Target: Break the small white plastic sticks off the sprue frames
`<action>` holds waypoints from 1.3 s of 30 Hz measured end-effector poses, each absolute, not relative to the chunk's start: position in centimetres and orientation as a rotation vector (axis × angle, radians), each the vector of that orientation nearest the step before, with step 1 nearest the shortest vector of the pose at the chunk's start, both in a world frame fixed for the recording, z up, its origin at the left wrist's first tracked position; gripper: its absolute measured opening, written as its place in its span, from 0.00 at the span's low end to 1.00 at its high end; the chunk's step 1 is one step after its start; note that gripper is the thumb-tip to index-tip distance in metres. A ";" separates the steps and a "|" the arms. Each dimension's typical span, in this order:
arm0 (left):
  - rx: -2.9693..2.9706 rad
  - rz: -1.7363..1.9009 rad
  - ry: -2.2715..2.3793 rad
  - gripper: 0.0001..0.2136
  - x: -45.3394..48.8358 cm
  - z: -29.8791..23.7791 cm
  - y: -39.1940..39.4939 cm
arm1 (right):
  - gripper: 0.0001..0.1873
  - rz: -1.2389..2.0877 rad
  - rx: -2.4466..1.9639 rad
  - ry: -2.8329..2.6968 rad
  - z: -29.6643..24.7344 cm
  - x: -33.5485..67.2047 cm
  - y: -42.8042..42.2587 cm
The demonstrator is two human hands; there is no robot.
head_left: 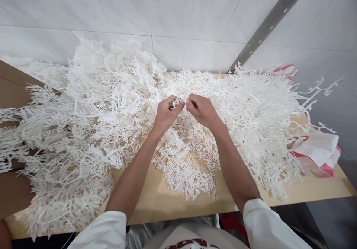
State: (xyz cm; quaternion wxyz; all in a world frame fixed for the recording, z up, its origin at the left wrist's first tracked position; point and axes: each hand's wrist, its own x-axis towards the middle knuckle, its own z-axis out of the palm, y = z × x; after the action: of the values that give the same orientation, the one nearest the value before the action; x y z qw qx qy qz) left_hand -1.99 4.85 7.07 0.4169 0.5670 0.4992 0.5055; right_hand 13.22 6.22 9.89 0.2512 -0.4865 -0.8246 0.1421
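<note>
Both hands meet in the middle of the table, over a spread of white branching plastic pieces. My left hand (pixel 166 112) is closed with a white plastic sprig (pixel 175 103) pinched between thumb and fingers. Close beside it, my right hand (pixel 201 108) is closed too, fingertips pressed together near the sprig's end; what lies in them is hidden. Below the hands lies a heap of small loose white bits (pixel 189 174). A tall pile of white branched sprigs (pixel 106 81) rises to the left, and another pile (pixel 259 111) spreads to the right.
The wooden table (pixel 156 208) runs along a tiled wall (pixel 173 10). A slotted metal strip (pixel 264 29) leans on the wall. A white and red plastic bag (pixel 318 150) sits at the right end. Brown cardboard (pixel 13 81) stands at the far left.
</note>
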 end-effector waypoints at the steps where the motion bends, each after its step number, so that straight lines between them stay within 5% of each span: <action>1: 1.374 1.278 1.227 0.09 -1.9 6.8 4.9 | 0.10 0.375 -1.283 -2.274 10.0 13.3 6.1; 8: 1.069 1.401 1.291 0.10 -3.1 6.2 5.6 | 0.15 0.532 -0.812 -2.238 12.3 12.3 3.6; 13: 1.385 1.304 1.214 0.10 -3.8 6.9 5.7 | 0.24 0.431 -1.300 -1.932 11.8 14.0 4.9; 19: 1.564 1.261 1.228 0.14 -2.9 7.3 5.1 | 0.21 0.773 -1.207 -2.004 10.4 14.8 6.6; 27: 1.598 1.158 1.231 0.20 -2.8 7.3 4.8 | 0.17 0.793 -1.185 -2.084 10.5 14.5 6.3; 39: 1.624 1.103 1.186 0.11 -3.1 6.3 5.4 | 0.14 0.717 -1.312 -2.259 10.0 14.7 6.5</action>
State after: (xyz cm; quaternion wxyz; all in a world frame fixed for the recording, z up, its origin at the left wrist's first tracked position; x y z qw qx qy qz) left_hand -3.14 5.38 6.30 0.4113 0.6453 0.4714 0.4384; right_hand 14.70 6.50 10.05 0.2146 -0.4731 -0.8144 0.2587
